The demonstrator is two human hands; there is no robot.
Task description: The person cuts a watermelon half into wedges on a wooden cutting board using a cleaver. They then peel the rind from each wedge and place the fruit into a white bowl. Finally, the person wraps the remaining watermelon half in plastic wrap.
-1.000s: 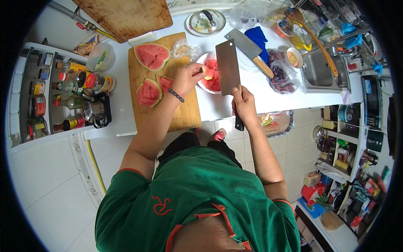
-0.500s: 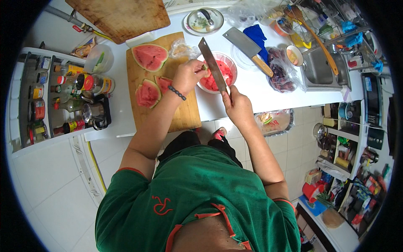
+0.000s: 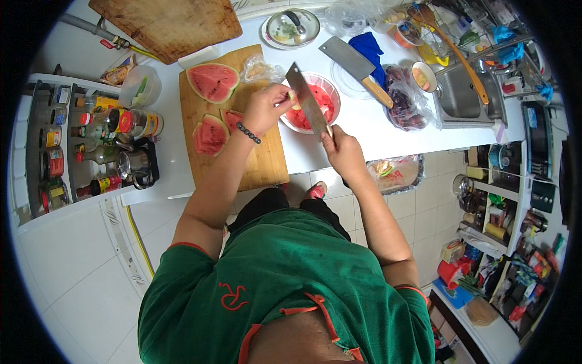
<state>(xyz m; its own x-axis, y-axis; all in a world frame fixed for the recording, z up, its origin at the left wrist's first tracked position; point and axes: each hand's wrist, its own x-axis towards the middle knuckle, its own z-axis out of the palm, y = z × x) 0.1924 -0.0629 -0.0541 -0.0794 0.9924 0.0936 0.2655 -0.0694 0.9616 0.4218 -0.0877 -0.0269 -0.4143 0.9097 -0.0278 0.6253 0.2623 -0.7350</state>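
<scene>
My left hand (image 3: pixel 267 109) pinches a small piece of watermelon rind (image 3: pixel 292 98) at the left side of a white bowl (image 3: pixel 287 121). Red watermelon chunks (image 3: pixel 327 102) lie in that bowl. My right hand (image 3: pixel 344 151) is closed round the handle of a long knife (image 3: pixel 308 102). Its blade slants up and to the left above the bowl, close beside the rind, and hides part of the chunks. On the wooden cutting board (image 3: pixel 267 161), left of the bowl, rest a large watermelon piece (image 3: pixel 212 82) and smaller cut pieces (image 3: pixel 211 136), one partly behind my left wrist.
A cleaver (image 3: pixel 351 60) lies beyond the bowl, near a blue cloth (image 3: pixel 367 51) and a bag of dark fruit (image 3: pixel 405 100). A glass lid (image 3: pixel 293 28) sits at the back. Jars (image 3: pixel 140 121) stand left, a sink (image 3: pixel 461 91) right. A lined bin (image 3: pixel 397 175) is below the counter.
The rind in my left hand has turned from its green side to a paler side. The knife's tip has dropped slightly over the bowl. The whole view has shifted a little.
</scene>
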